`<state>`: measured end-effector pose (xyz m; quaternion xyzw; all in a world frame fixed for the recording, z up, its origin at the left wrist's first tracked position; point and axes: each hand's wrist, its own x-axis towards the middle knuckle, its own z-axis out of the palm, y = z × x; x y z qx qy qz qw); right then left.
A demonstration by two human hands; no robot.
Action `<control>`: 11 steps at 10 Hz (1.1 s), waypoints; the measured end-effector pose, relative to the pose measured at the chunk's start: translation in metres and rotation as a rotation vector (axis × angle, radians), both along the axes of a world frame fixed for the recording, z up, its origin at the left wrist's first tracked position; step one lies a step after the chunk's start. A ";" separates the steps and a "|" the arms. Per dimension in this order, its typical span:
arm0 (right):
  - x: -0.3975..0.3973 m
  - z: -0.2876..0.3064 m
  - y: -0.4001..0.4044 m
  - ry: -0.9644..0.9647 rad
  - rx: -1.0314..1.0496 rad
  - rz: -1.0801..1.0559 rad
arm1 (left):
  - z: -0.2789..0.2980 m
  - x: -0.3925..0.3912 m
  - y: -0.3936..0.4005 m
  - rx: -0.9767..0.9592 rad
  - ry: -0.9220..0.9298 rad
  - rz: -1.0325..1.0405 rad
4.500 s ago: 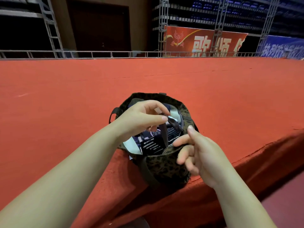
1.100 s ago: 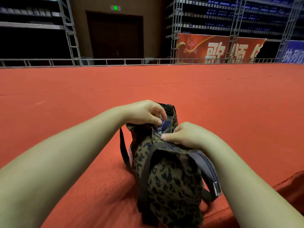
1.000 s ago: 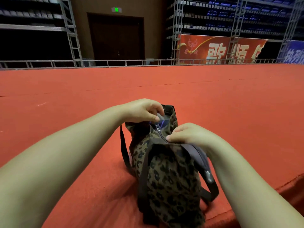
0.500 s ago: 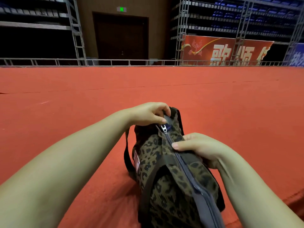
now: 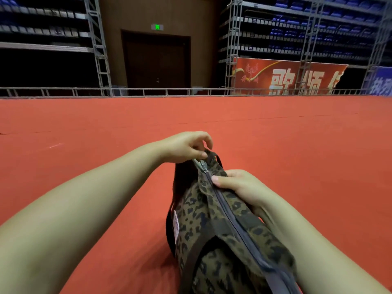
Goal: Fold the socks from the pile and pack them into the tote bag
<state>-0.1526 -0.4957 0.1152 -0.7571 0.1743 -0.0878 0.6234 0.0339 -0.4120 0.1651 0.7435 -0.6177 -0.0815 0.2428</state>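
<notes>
- Where the view starts, nearest the camera, leopard-print tote bag (image 5: 214,236) lies on red worktop (image 5: 297,158), long axis running away from viewer, grey zipper (image 5: 231,219) along its top looks closed almost to far end.
- White label (image 5: 176,224) on bag's left side; dark strap (image 5: 169,228) hangs on that side.
- Right hand (image 5: 239,188): grip curled over bag top right of zipper line, thumb lying beside zipper, holds fabric.
- Silver zipper slider (image 5: 204,166) sits near far end of bag, just past right thumb.
- Left hand (image 5: 186,147): thumb and fingers pinched together at bag's far end right by slider; whether they pinch pull tab or fabric, cannot tell.
- Socks not visible; bag contents hidden.
- Far edge of red surface: metal railing (image 5: 169,91).
- Behind: dark door (image 5: 157,60) with green exit sign (image 5: 157,27), red banner (image 5: 286,78) right, scaffolding and tiered blue seats.
</notes>
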 end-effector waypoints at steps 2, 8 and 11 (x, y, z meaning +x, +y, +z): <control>-0.004 0.009 -0.014 -0.081 -0.044 0.023 | 0.017 0.050 0.000 -0.165 -0.003 0.180; -0.002 0.028 -0.006 0.218 -0.472 -0.102 | -0.027 -0.007 0.055 0.001 0.361 0.228; 0.062 0.080 0.011 0.463 -0.809 0.016 | -0.008 0.051 0.133 0.106 0.362 0.117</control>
